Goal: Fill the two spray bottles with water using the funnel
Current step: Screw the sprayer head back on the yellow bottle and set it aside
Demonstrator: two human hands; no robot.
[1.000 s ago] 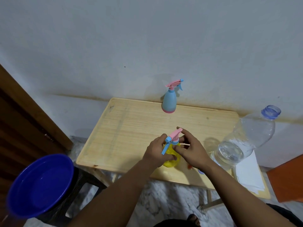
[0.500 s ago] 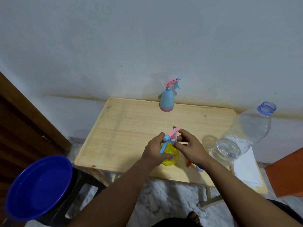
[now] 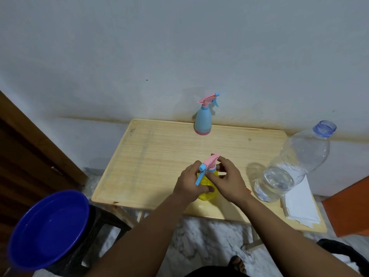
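Note:
A yellow spray bottle [image 3: 206,193] with a pink and blue spray head [image 3: 209,163] stands near the front of the wooden table [image 3: 159,156]. My left hand [image 3: 189,183] grips the bottle's body. My right hand [image 3: 229,180] pinches the collar under the spray head. A blue spray bottle [image 3: 203,120] with its pink head on stands at the table's back edge. A large clear water bottle [image 3: 291,166], uncapped and partly full, leans at the right. A bit of something orange [image 3: 248,190] shows behind my right wrist; I cannot tell what it is.
White paper sheets [image 3: 299,204] lie at the table's right front corner. A blue basin [image 3: 48,228] sits on a dark stool at the lower left. A wooden door [image 3: 30,156] is on the left, an orange object [image 3: 349,210] on the right, a wall right behind.
Both hands stay on the yellow spray bottle; my right fingers have shifted around the collar and the spray head has turned slightly. The view has drifted a little.

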